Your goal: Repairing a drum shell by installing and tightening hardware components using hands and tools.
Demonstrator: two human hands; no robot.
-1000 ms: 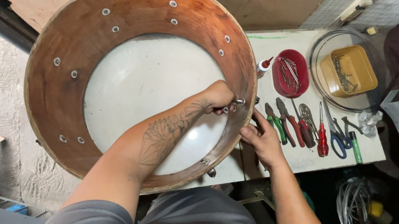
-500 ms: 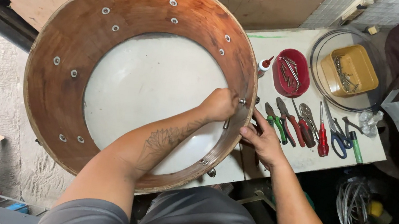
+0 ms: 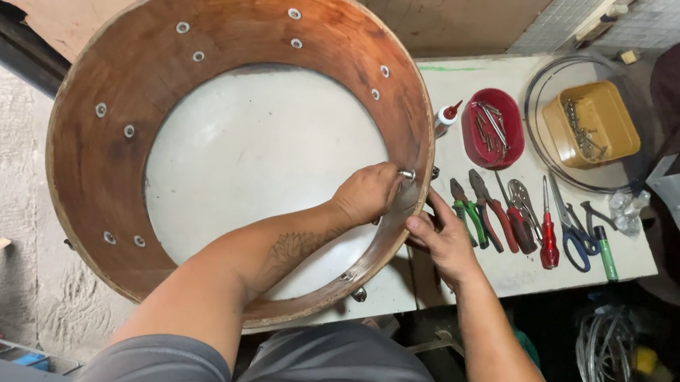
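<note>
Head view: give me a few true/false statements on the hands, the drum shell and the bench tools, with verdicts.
1. The left hand is inside the drum shell. True.
2. The right hand holds the scissors. False: it is at the shell's outer wall; the scissors lie on the bench.
3. The red dish holds small metal parts. True.
4. The shell is blue plastic. False: it is brown wood.
</note>
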